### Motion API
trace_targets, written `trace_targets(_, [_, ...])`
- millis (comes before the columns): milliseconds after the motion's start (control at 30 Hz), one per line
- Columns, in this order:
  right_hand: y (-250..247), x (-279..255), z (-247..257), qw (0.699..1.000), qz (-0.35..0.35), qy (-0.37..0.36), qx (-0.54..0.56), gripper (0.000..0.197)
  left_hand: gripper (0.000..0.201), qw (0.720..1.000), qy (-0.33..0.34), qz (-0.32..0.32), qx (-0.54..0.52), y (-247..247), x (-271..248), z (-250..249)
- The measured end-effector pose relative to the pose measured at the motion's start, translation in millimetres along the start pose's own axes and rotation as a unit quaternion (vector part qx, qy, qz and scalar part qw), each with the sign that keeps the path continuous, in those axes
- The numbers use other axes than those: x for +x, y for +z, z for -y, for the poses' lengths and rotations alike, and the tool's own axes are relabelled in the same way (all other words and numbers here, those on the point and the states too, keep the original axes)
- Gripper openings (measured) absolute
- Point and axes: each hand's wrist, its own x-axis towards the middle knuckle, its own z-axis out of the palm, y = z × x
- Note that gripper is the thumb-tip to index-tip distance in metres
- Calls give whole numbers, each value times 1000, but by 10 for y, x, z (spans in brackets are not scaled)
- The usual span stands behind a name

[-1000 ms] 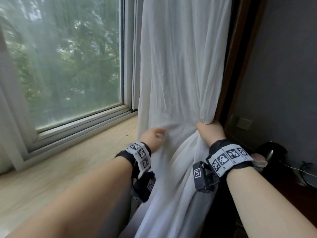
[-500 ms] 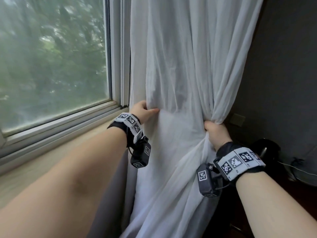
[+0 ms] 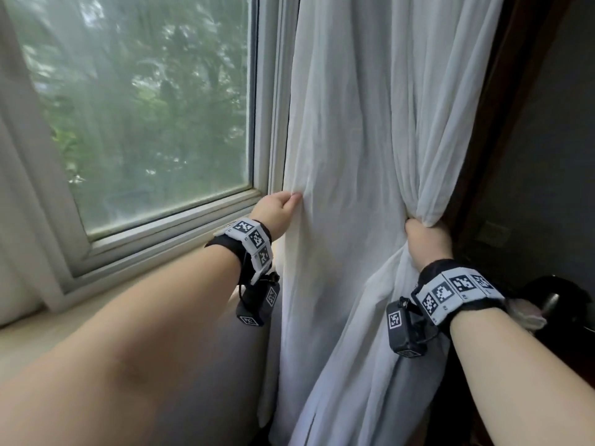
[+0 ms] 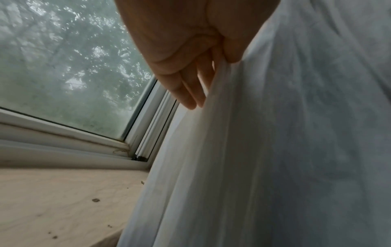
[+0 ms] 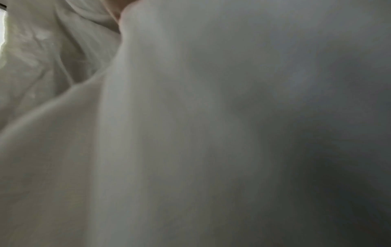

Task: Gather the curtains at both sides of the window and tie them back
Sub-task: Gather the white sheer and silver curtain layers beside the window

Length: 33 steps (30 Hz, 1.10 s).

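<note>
Step in hand: gathering the right-side curtain [image 3: 370, 149], white sheer, hanging centre to upper right of the head view, just beside the window frame [image 3: 269, 101]. No tie-back visible in any view.

Left hand [image 3: 278, 212] at mid-frame pinches the curtain's window-side edge. Left wrist view shows the thumb pressed on the front of the cloth and the fingers [image 4: 186, 86] running fairly straight behind the edge; grip is a light pinch, nearly closed on a thin fold.

Right hand [image 3: 425, 241], centre right, has its grip closed as a fist round a bunched neck of fabric; cloth drapes over the top of the fist and fans out below. Right wrist view is filled with blurred cloth, fingers not readable there.

A wide flat span of fabric sits loose between the two hands, so the gathering looks partly done. A second curtain [image 3: 22, 188] hangs at the left edge of the frame, apparently untied.

Next move likely calls for the left hand to sweep its edge across toward the right fist, which would take in the added folds without dropping the bunch. Then a tie is needed; where it is cannot be told.

Sill [image 4: 63, 200] lower left, bare wood with specks.
</note>
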Motion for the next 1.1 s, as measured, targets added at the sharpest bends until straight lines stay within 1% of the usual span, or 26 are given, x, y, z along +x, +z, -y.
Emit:
trace_targets(67, [59,-10,11,1000,25,5,-14,16,42,1000,23,14,-13,-82,-143,-50])
trace_targets(100, [86,-16,10,999,41,-2,-16,19,38,999,34,30,-15,-96,-215,-88])
trace_targets(167, [115,-107,25,998,56,-6,13,40,28,996,59,73,-3,-73,-344,-174])
trace_targets(200, [120,-156,31,997,65,-12,29,53,28,993,77,89,10,-46,-389,-214])
trace_targets(233, [124,-200,47,997,72,-14,41,64,33,991,91,99,22,-10,-426,-262])
trace_targets(267, [123,-249,72,995,86,-7,51,71,36,989,101,107,28,28,-471,-329])
trace_targets(333, [120,-303,124,990,115,15,77,80,33,986,120,111,28,133,-559,-473])
trace_targets(400, [108,-352,167,982,150,43,105,83,34,985,138,104,23,270,-608,-582])
trace_targets(467, [93,-398,179,975,184,53,116,89,32,986,136,93,29,375,-624,-647])
trace_targets(500, [80,-419,171,970,201,53,123,100,32,987,130,90,30,407,-622,-661])
trace_targets(567, [55,-429,148,966,226,46,116,125,32,984,127,115,40,433,-615,-670])
trace_targets(600, [47,-418,135,964,236,40,112,130,33,980,134,134,56,434,-628,-677])
trace_targets(633, [32,-413,123,965,236,32,110,129,35,976,142,150,74,451,-632,-665])
trace_targets(667, [20,-402,123,968,222,25,112,126,35,971,154,163,85,465,-636,-648])
trace_targets(700, [10,-394,131,975,191,18,116,119,35,967,165,177,81,485,-635,-622])
trace_targets(733, [3,-377,144,982,152,5,115,102,35,962,181,193,72,497,-648,-604])
trace_targets(800, [-8,-301,139,995,74,-23,71,52,34,943,216,244,69,531,-652,-547])
trace_targets(833, [-27,-273,141,997,51,-29,52,36,32,933,223,271,82,549,-649,-515])
trace_targets(867, [-43,-231,126,998,40,-32,48,30,31,927,220,287,98,545,-642,-487])
trace_targets(900, [-60,-189,111,998,34,-34,46,28,30,930,196,292,107,531,-624,-447])
trace_targets(933, [-82,-158,102,998,30,-32,42,27,29,939,165,287,97,501,-601,-408])
trace_targets(967, [-113,-142,101,998,28,-28,40,23,28,952,131,266,72,469,-552,-350])
trace_targets(1000, [-144,-122,93,998,27,-21,45,17,27,967,101,230,38,419,-496,-299])
trace_targets(1033, [-179,-112,88,998,27,-18,53,13,27,982,71,175,7,365,-428,-245])
trace_targets(1067, [-209,-102,75,997,25,-17,65,16,30,993,42,106,-17,322,-346,-186])
trace_targets(1100, [-232,-87,57,996,23,-21,79,16,38,998,11,39,-38,281,-267,-145])
